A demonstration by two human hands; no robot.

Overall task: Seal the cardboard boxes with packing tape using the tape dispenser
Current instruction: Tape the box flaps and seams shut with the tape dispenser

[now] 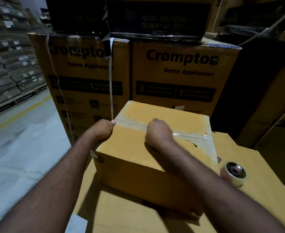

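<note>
On the left hand (103,130) we lose the fingers where they wrap over the left edge of the small box (138,157), and the right hand (158,132) shows only its back and knuckles on the tape strip (131,122), so we can't tell whether it pinches or just presses. The tape dispenser (235,172) is partly behind the box corner; we make out only a roll. Small print on the big cartons (180,69) is too blurred to read, the black carton (158,19) on top is cut by the top edge, and the flat cardboard (121,212) underneath runs off the bottom.
</note>
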